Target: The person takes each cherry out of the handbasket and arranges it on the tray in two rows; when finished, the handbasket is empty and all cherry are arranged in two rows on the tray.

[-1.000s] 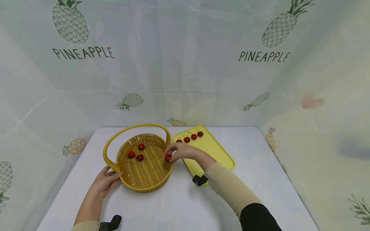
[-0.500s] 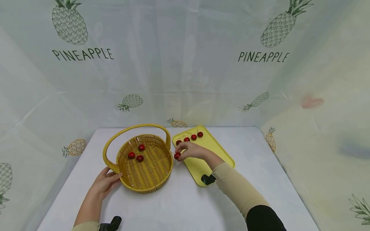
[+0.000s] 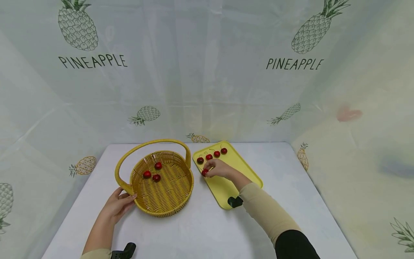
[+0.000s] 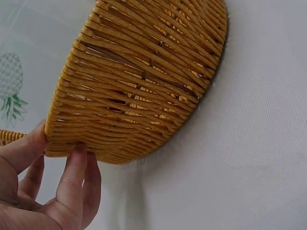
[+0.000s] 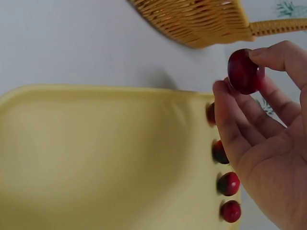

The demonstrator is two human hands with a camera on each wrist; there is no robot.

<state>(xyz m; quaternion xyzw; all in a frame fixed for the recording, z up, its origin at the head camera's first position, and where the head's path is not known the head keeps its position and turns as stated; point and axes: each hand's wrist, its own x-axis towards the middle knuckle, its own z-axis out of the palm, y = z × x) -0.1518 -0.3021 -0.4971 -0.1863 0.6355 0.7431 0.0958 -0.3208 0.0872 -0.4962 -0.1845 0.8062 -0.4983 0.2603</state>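
Note:
A yellow wicker basket (image 3: 165, 194) with a raised handle holds three red cherries, one of them a cherry (image 3: 147, 174) at its left. The left hand (image 3: 117, 205) grips the basket's left rim, thumb on top and fingers against the outer wall (image 4: 139, 86). Above the left edge of a yellow tray (image 3: 223, 183), the right hand (image 3: 220, 169) pinches a cherry (image 5: 243, 72) between thumb and fingers. Several cherries with stems lie in a row along the tray's far end, among them a cherry (image 3: 224, 150) at the right.
The basket and tray stand side by side on a white table (image 3: 284, 201). A curtain (image 3: 200, 82) printed with pineapples hangs behind the table and along its sides. The basket's handle (image 3: 155, 140) arches over its far side.
The right hand has moved right with its cherry, from over the basket's right rim to over the tray's left edge. The left hand and basket have stayed in place.

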